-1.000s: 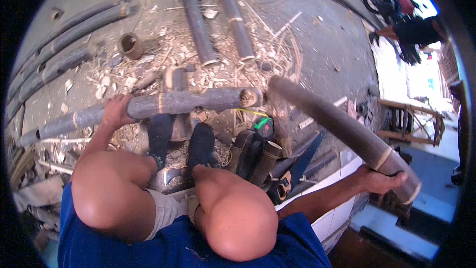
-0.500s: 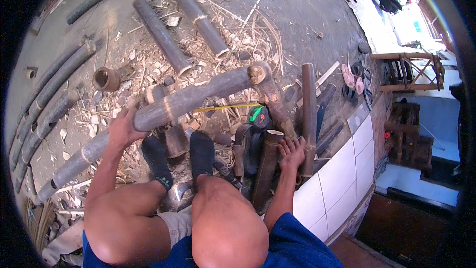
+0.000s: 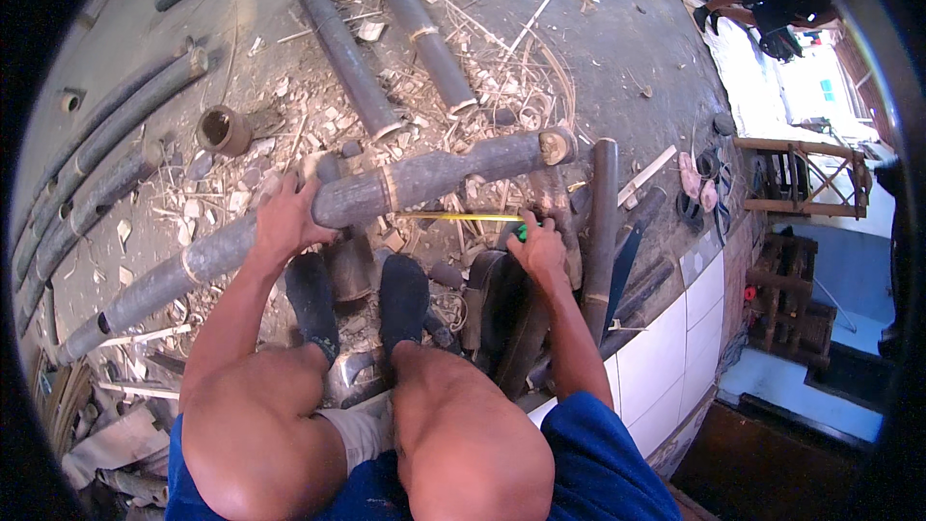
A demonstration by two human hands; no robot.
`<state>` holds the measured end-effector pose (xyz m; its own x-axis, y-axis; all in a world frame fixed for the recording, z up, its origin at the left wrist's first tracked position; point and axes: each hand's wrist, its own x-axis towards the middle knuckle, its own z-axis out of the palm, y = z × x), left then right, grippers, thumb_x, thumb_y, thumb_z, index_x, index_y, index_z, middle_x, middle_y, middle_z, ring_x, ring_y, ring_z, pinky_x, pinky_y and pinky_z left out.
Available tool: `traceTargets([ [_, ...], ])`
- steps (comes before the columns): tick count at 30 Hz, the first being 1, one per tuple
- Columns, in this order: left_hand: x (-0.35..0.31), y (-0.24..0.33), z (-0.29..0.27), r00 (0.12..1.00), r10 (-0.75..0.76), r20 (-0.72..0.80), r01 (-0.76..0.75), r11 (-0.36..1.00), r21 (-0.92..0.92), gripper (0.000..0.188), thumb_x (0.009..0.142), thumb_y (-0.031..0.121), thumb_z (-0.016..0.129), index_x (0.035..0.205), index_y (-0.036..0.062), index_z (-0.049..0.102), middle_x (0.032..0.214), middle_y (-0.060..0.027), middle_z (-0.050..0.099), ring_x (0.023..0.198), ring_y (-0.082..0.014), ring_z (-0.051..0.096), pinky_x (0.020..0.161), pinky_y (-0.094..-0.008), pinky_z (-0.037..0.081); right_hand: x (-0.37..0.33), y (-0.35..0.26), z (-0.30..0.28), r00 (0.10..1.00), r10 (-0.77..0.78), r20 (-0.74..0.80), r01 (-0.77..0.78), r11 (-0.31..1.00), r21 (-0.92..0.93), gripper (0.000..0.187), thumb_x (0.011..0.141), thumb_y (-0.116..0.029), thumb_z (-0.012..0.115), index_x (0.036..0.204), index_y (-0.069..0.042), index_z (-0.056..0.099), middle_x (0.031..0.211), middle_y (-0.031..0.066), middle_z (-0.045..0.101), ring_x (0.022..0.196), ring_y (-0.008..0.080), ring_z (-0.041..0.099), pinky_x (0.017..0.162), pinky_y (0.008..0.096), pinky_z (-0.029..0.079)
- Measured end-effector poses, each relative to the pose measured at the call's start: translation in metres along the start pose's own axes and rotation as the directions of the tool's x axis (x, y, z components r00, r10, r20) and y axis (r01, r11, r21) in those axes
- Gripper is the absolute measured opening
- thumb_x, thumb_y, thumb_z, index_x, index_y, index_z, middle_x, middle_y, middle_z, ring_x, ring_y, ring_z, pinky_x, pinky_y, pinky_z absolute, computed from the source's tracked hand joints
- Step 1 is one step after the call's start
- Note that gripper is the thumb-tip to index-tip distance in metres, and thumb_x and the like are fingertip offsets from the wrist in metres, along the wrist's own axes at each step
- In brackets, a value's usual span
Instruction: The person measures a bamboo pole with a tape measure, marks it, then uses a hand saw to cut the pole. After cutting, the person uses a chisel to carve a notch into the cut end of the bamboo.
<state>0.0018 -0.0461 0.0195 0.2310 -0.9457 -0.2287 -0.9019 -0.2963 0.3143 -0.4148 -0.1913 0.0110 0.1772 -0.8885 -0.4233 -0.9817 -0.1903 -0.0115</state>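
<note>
Your left hand (image 3: 289,215) is clasped over the long bamboo pole (image 3: 444,174), thumb splayed away from the fingers. Your right hand (image 3: 538,246) has its fingers bent around the tape measure (image 3: 522,232), covering most of the green case. From your left grip the pole's long axis runs two ways: down and left toward its open end, and up and right to a cut end just beyond your right hand, which is the nearer hand to that end. From your right grip the yellow tape (image 3: 463,217) stretches left toward your other hand, on your side of the pole; the two draw together leftward, though at this angle you can't be sure whether the tape's tip touches the bamboo.

Just right of your right grip lies a dark bamboo length (image 3: 600,222), with a dark blade (image 3: 622,280) past it. Dark cut pieces (image 3: 526,338) crowd under your right forearm. Below and right of your left grip, a short stump (image 3: 349,265) sits between your socked feet (image 3: 402,294). Beyond both hands, wood chips (image 3: 338,116) litter the floor before two more poles (image 3: 347,53).
</note>
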Motion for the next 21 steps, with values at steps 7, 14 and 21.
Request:
traceTargets([
  [7, -0.016, -0.031, 0.0, 0.999, -0.012, 0.052, 0.014, 0.999, -0.034, 0.093, 0.055, 0.044, 0.092, 0.137, 0.0161, 0.06, 0.136, -0.0186, 0.056, 0.123, -0.0387, 0.059, 0.102, -0.0554, 0.047, -0.065, 0.055, -0.071, 0.984, -0.129, 0.12, 0.1, 0.97, 0.221, 0.063, 0.085, -0.049, 0.068, 0.137, -0.014, 0.063, 0.122, 0.0265, 0.068, 0.105, 0.0404, 0.071, 0.09, 0.0476, 0.057],
  [14, -0.039, -0.068, 0.001, 0.998, -0.001, 0.069, 0.004, 0.999, -0.044, 0.091, 0.061, 0.055, 0.089, 0.137, 0.0138, 0.06, 0.121, -0.0157, 0.061, 0.113, -0.0383, 0.063, 0.098, -0.052, 0.05, -0.146, 0.088, -0.011, 0.775, -0.311, 0.55, -0.367, 0.486, 0.793, 0.063, 0.096, -0.04, 0.05, 0.142, 0.001, 0.059, 0.133, 0.013, 0.068, 0.111, 0.0252, 0.067, 0.098, 0.0373, 0.053],
  [21, -0.053, -0.069, 0.015, 0.985, -0.054, -0.163, 0.037, 0.994, -0.107, 0.061, 0.087, 0.044, 0.076, 0.134, 0.0081, 0.062, 0.125, -0.0166, 0.061, 0.112, -0.04, 0.062, 0.099, -0.0491, 0.05, -0.224, 0.075, 0.049, 0.582, -0.328, 0.744, -0.805, -0.363, 0.469, 0.071, 0.094, -0.042, 0.044, 0.151, -0.001, 0.049, 0.116, 0.0152, 0.071, 0.093, 0.0267, 0.072, 0.088, 0.0413, 0.059],
])
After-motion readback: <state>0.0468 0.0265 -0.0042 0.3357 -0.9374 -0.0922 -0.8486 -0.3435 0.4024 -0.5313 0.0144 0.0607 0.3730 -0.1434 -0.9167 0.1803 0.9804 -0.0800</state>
